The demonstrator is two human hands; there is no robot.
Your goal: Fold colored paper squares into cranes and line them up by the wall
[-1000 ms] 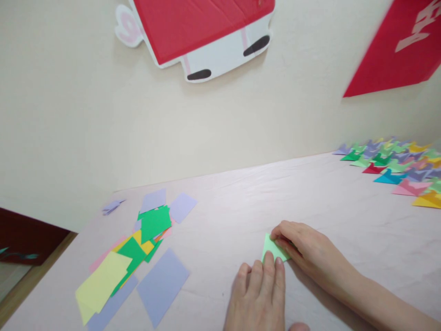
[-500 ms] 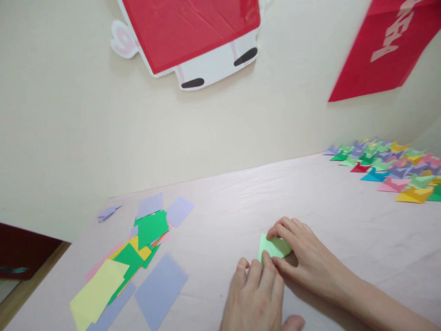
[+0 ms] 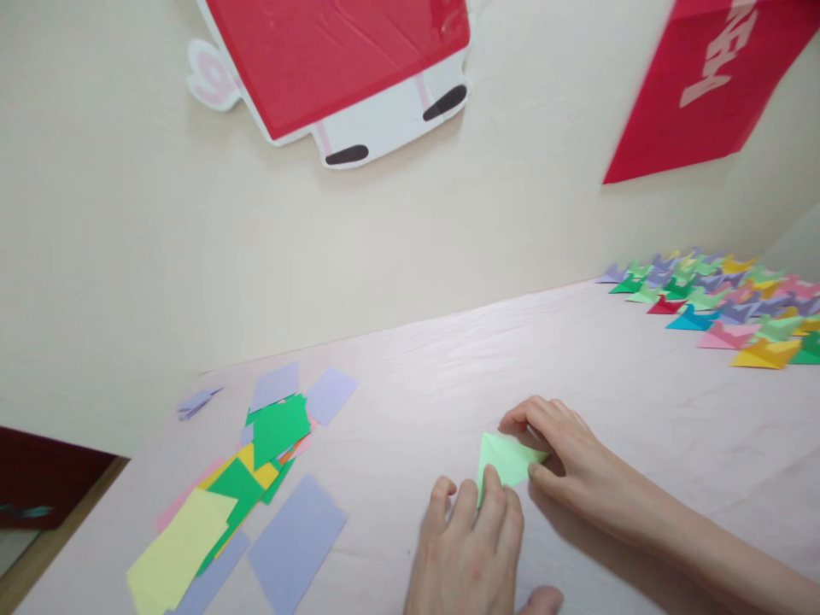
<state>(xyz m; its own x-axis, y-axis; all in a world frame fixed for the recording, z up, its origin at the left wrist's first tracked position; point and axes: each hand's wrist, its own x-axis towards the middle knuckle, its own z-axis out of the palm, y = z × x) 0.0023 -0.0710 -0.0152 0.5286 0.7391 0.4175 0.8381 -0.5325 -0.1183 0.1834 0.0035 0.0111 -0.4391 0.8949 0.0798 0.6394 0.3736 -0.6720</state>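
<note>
A small folded light green paper (image 3: 505, 459) lies on the pale pink table (image 3: 641, 410) in front of me. My left hand (image 3: 471, 547) lies flat with its fingertips pressing the paper's near edge. My right hand (image 3: 560, 453) comes in from the right, thumb and fingers pinching the paper's right and far corner. Both hands touch the same paper.
A loose heap of flat coloured paper squares (image 3: 256, 478) lies at the left, with a small folded lilac piece (image 3: 196, 401) behind it. Many folded paper shapes (image 3: 723, 307) crowd the far right. Red paper decorations (image 3: 346, 60) hang on the wall.
The view drifted, so things shifted left. My right hand's fingers have moved off the paper's top to its right corner, uncovering more of the green paper. The left hand has kept pressing the near edge.
</note>
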